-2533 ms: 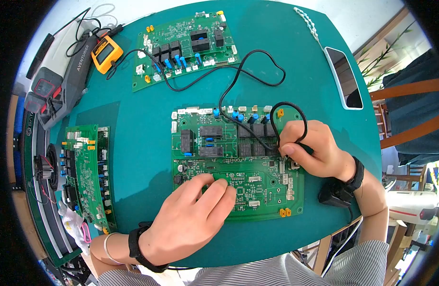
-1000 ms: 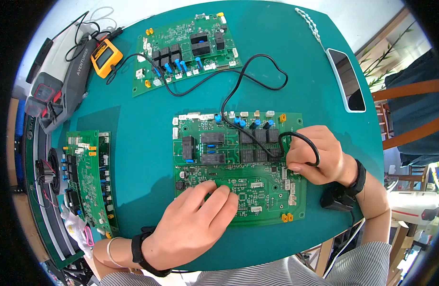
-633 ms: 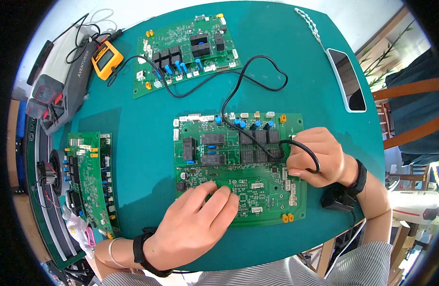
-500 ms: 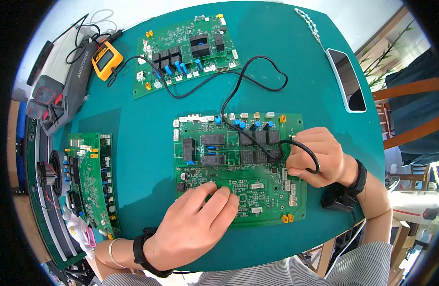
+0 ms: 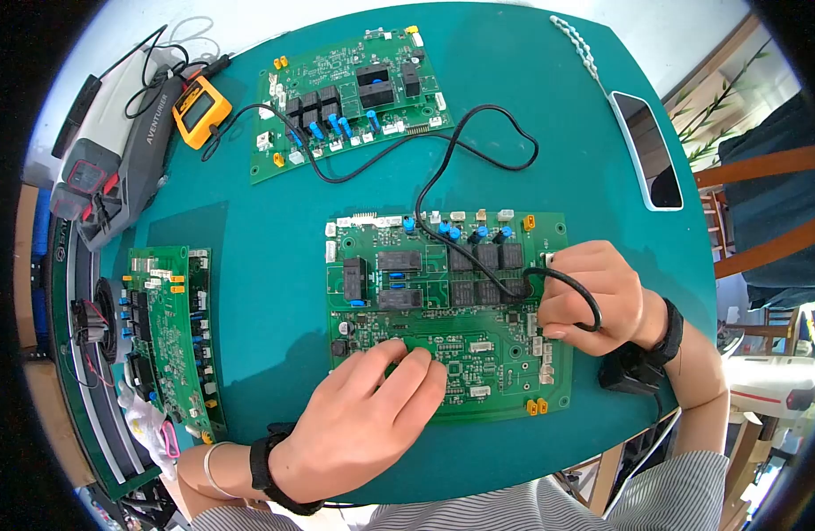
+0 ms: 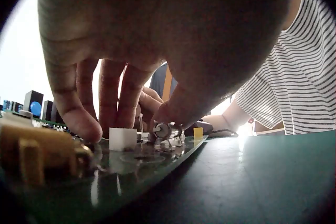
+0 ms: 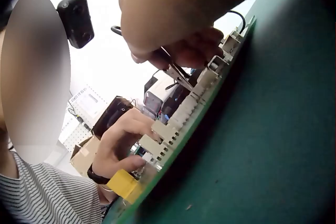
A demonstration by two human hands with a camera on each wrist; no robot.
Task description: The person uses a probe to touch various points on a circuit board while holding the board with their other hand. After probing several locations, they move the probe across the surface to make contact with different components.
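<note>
The large green circuit board (image 5: 443, 329) lies on the table, with black relays, blue capacitors and white connectors on it. My left hand (image 5: 359, 411) rests its fingertips on the board's lower left part; in the left wrist view the thumb (image 6: 181, 111) and fingers come down around small parts. At the board's right edge my right hand (image 5: 589, 292) grips a slim probe (image 7: 181, 77) with narrow metal prongs, its tips down at the row of white connectors (image 7: 184, 111). A black cable (image 5: 438, 177) loops up from this hand across the board; the fingers hide the probe's upper end.
An orange meter (image 5: 199, 111) stands at the back left, where the cable leads. A second circuit board (image 5: 354, 102) lies at the back, and stacked boards (image 5: 173, 336) stand at left. A phone (image 5: 648, 150) lies at right; a black adapter (image 5: 629, 372) sits near my right wrist.
Since the earliest frame my right hand has turned over and moved slightly down and right along the board's edge, the cable loop sinking with it. My left hand keeps its place on the board.
</note>
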